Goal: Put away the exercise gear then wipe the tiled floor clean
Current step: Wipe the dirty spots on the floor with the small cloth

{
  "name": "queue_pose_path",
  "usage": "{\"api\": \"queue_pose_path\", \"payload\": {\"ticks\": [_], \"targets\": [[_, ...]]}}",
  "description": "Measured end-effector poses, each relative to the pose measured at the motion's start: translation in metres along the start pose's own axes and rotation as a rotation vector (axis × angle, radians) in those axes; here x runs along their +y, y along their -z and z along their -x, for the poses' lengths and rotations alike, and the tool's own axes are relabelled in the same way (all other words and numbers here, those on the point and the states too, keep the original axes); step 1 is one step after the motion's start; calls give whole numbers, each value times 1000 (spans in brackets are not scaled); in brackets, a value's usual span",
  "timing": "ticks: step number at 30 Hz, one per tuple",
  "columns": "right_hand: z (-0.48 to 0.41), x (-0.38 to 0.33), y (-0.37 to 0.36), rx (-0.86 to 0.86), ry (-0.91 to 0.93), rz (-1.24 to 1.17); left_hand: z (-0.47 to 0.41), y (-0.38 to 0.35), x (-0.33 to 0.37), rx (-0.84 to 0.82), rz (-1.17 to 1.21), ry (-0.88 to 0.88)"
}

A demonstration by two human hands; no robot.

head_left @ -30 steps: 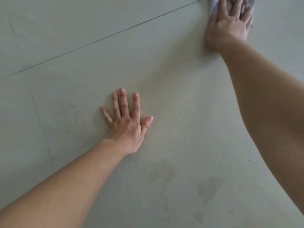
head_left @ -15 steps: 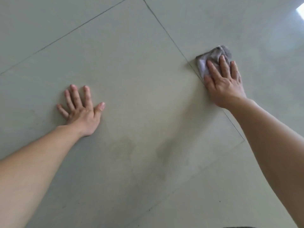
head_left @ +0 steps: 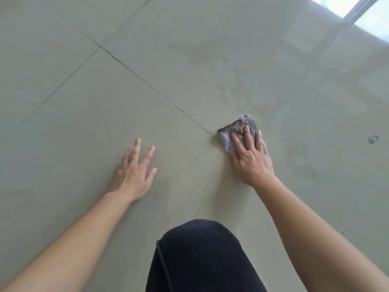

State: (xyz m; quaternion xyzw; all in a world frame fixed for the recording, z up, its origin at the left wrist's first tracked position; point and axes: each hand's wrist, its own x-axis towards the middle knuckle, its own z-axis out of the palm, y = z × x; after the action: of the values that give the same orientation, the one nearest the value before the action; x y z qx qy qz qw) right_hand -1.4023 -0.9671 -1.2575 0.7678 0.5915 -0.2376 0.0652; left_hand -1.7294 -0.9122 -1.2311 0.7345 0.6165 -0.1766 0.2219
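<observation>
In the head view, the person knelt over the tiled floor [head_left: 84, 102], a knee in dark ribbed fabric [head_left: 200, 256] filling the bottom centre. The right hand [head_left: 250, 159] lay flat on a crumpled grey cloth [head_left: 237, 126], straight fingers pressing it to the tile. Its grip was released, not clenched round the fabric. The cloth sat at the near end of a grout line [head_left: 157, 91] that ran diagonally up to the left, and its far half stuck out beyond the fingertips. The left hand [head_left: 134, 175] was spread over the tile well to the left of the cloth, fingers splayed, grip likewise released and holding nothing. Motion blur left it unclear whether the palm bore weight or hovered just off the surface. No exercise gear showed anywhere in the view, so the step in hand looked to be the wiping.

Damp-looking patches [head_left: 200, 53] marked the tiles beyond the cloth toward the window [head_left: 357, 9]. A small dark blob [head_left: 373, 139] lay well to the right, with fine specks near it. To wipe well, the palm probably needed to sit more squarely over the cloth so the loose far edge did not roll up. Overlapping passes along the grout line, where grit would collect, could then work out toward the blob. The left hand would serve best as a firm prop on a dry tile.
</observation>
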Motion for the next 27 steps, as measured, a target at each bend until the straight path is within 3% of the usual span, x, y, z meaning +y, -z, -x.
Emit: {"api": "queue_pose_path", "payload": {"ticks": [4, 8, 11, 13, 16, 19, 22, 27], "targets": [[-35, 30, 12, 37, -145, -48, -22, 5, 62, -162, -3, 22], [-51, 24, 14, -11, -182, -84, -27, 12, 61, -274, -78, 47], [-51, 25, 24, -57, -166, -68, -47, 50, 66, -396, -45, 51], [-50, 26, 34, -103, -150, -58, -63, 88, 76, -458, -178, 63], [-54, 26, 41, -141, -145, -44, -85, 147, 82, -274, -385, -11], [-56, 18, 37, -86, -168, -22, -102, 188, 79, -49, -386, -202], [-60, -13, 34, -71, -106, 16, -117, 184, 66, -51, -354, -213], [-79, -77, 37, -137, 443, 124, -143, 121, 56, 15, -233, -88]]}}
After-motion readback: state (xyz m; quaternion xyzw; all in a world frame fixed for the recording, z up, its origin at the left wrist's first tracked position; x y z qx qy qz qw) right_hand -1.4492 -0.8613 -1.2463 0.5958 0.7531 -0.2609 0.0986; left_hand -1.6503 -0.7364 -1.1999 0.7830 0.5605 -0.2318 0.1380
